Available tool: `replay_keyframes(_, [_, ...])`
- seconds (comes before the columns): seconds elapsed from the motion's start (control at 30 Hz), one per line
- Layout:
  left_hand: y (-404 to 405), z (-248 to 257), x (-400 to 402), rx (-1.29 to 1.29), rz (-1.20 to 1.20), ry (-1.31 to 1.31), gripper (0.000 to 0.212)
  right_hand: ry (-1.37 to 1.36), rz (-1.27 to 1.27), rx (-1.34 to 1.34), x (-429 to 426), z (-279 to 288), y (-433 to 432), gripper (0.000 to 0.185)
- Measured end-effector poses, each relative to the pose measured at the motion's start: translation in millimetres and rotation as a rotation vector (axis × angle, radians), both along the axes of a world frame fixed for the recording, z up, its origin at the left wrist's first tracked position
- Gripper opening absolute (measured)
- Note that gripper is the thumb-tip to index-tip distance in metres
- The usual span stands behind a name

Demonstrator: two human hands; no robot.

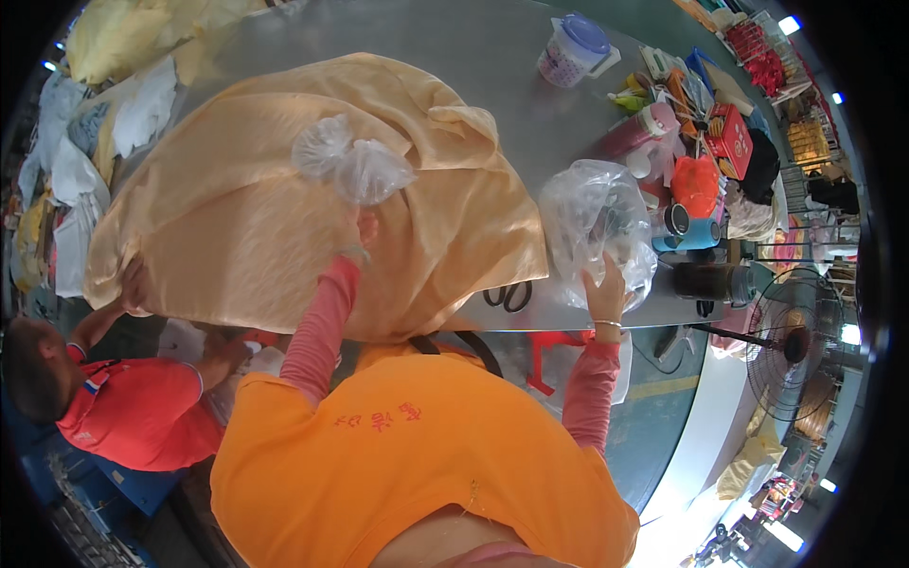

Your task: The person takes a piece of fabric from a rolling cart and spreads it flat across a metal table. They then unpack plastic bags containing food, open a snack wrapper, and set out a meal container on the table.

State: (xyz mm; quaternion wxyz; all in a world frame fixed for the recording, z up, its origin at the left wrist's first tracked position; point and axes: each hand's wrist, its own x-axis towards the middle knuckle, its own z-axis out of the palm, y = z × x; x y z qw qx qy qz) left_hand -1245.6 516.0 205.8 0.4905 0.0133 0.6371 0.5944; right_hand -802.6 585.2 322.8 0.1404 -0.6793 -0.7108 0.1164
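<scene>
A large piece of shiny gold-tan fabric lies spread in folds over the grey table. My left hand is over the fabric, just below a crumpled clear plastic bag that rests on it; the fingers are partly hidden, and whether they grip the bag cannot be told. My right hand is at the lower edge of a larger clear plastic bag to the right of the fabric, its fingers spread against the film. Black-handled scissors lie between the two, partly under the fabric's edge.
At the left, a co-worker in a red shirt has a hand on the fabric's corner. A lidded plastic jug, a pink bottle, a red tin, a blue cup and a dark jar crowd the right side. A fan stands beyond.
</scene>
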Motion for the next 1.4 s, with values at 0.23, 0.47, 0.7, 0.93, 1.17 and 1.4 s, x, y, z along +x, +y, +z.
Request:
replay_keyframes(0.23, [19.3,-22.9,-34.0,0.219,0.245,0.003,0.015,-0.084,-0.127,-0.088,15.2,-22.6,-29.0,0.095])
replay_keyframes(0.47, [8.7,7.3,-11.9,-0.106,0.168,0.316,0.018,0.155,-0.269,-0.047,50.0,-36.5,-25.7,0.081])
replay_keyframes(0.7, [59.3,142.5,232.5,0.927,-0.811,1.009,0.020,0.549,-0.452,0.007,72.6,-53.8,-8.2,0.047])
replay_keyframes(0.93, [52.9,101.4,337.6,0.697,-1.219,1.826,0.023,0.966,-0.382,0.024,99.0,-62.2,6.3,0.047])
replay_keyframes(1.17, [33.2,62.2,343.4,0.338,-1.476,1.492,0.019,1.113,-0.480,-0.221,85.7,-69.2,-1.0,0.040])
replay_keyframes(1.4, [51.9,43.7,345.7,0.193,-1.095,0.480,0.026,1.268,-0.486,-0.221,83.9,-76.1,10.5,0.027])
